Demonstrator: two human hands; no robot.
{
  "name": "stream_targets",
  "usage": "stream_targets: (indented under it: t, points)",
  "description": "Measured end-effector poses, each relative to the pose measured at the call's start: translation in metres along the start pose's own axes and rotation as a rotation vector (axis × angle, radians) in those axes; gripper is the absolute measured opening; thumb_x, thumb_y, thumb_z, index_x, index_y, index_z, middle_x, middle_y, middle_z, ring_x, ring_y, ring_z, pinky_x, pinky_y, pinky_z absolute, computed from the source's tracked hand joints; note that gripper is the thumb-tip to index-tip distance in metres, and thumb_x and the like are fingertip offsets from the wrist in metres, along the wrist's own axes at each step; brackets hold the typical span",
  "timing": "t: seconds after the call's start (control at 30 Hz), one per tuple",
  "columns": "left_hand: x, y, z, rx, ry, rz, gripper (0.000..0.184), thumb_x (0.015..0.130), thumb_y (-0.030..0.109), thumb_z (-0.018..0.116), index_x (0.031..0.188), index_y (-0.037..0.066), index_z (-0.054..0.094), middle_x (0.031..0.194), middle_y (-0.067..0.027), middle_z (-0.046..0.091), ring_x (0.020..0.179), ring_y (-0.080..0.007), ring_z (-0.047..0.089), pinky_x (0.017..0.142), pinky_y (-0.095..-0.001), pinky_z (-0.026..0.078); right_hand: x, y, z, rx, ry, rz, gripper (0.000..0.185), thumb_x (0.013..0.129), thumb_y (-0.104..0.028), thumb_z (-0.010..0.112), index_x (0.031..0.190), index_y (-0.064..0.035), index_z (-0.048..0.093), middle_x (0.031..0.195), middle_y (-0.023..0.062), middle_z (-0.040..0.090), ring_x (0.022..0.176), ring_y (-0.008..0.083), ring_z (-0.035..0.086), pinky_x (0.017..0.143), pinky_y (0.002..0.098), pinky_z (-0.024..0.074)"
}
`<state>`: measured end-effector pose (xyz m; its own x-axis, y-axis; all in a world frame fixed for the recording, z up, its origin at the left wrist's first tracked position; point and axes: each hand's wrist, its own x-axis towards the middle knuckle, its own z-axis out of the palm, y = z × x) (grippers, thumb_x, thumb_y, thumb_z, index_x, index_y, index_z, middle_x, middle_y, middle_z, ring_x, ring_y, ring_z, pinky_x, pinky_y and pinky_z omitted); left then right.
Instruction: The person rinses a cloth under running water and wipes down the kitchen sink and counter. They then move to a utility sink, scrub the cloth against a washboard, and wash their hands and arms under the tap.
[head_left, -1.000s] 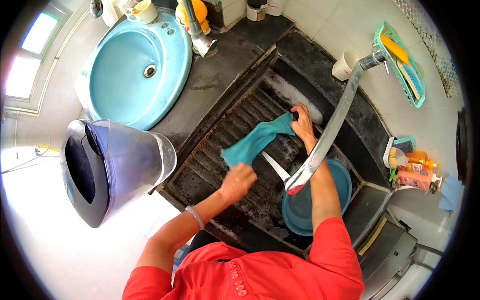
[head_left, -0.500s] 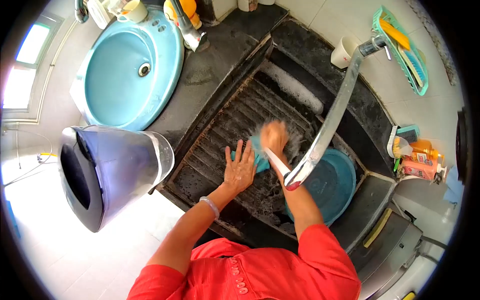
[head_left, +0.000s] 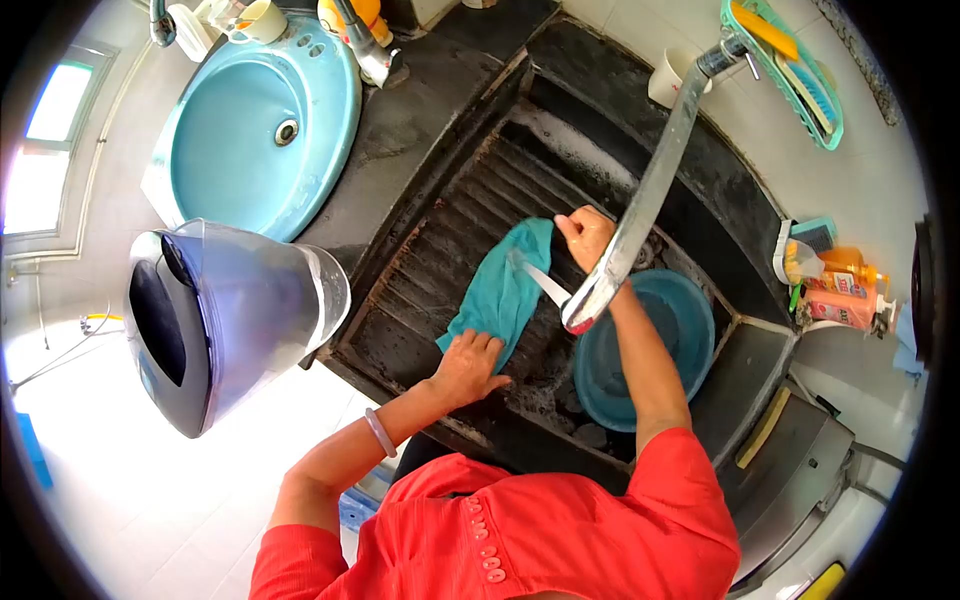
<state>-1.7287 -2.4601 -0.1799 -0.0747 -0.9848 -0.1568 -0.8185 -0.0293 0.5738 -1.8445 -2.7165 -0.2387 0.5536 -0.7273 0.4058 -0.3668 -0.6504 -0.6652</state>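
A wet teal cloth (head_left: 507, 277) lies stretched out over the ridged dark washboard slab (head_left: 440, 262) of the sink. My left hand (head_left: 466, 368) is closed on its near end, fingers curled over the fabric. At the far end, my right hand (head_left: 588, 236) is closed beside the cloth's upper corner and seems to pinch it; the exact grip is partly hidden. Water runs from the tap spout (head_left: 590, 300) onto the middle of the cloth. The spout crosses in front of my right wrist.
A blue plastic basin (head_left: 650, 390) sits right of the washboard, under my right forearm. A turquoise washbasin (head_left: 235, 140) is at the upper left. A clear-walled container with a dark lid (head_left: 240, 320) stands left. Soap bottles (head_left: 845, 300) line the right wall.
The cloth, bunched under my hands before, is now spread out lengthwise. My left hand has drawn back toward me; my right hand has stopped its fast scrubbing and shifted slightly right.
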Motion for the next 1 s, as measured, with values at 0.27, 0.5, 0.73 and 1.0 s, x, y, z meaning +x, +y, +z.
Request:
stream_targets:
  t: [0.27, 0.5, 0.73, 1.0]
  points:
    - [0.065, -0.031, 0.003, -0.073, 0.353, -0.488, 0.022, 0.083, 0.023, 0.062, 0.085, 0.002, 0.055, 0.086, -0.0195, 0.059, 0.079, -0.0372, 0.06, 0.064, -0.0471, 0.049, -0.083, -0.081, 0.029, -0.229, -0.457, 0.345, 0.042, 0.081, -0.038, 0.066, 0.081, 0.0024, 0.058, 0.069, 0.0209, 0.06, 0.069, 0.036, 0.062, 0.064, 0.0441, 0.0476]
    - [0.06, -0.051, 0.0, -0.395, 0.36, -0.609, 0.015, 0.081, 0.014, 0.062, 0.084, 0.002, 0.054, 0.078, -0.013, 0.056, 0.074, -0.0294, 0.057, 0.063, -0.0393, 0.047, -0.122, -0.048, -0.01, 0.185, -0.361, 0.855, 0.02, 0.084, -0.015, 0.051, 0.074, 0.0027, 0.052, 0.063, 0.0095, 0.058, 0.059, 0.0197, 0.062, 0.056, 0.0334, 0.0484]
    - [0.024, -0.026, -0.015, -1.313, 0.507, -0.797, 0.016, 0.081, 0.004, 0.056, 0.095, 0.008, 0.049, 0.08, -0.0029, 0.045, 0.068, -0.014, 0.047, 0.059, -0.0288, 0.042, -0.127, -0.058, -0.034, 1.368, 0.178, 1.268, 0.014, 0.084, -0.017, 0.052, 0.074, -0.0073, 0.05, 0.082, 0.0054, 0.056, 0.08, 0.0194, 0.056, 0.076, 0.0364, 0.0469]
    - [0.037, 0.021, 0.005, -0.25, 0.373, -0.549, 0.036, 0.088, 0.035, 0.059, 0.1, 0.001, 0.056, 0.083, -0.014, 0.056, 0.069, -0.0195, 0.054, 0.064, -0.0322, 0.046, -0.109, -0.106, -0.036, 1.393, 0.006, 1.141, 0.01, 0.082, -0.015, 0.053, 0.075, -0.0107, 0.048, 0.075, -0.003, 0.044, 0.069, 0.009, 0.044, 0.063, 0.0283, 0.0391]
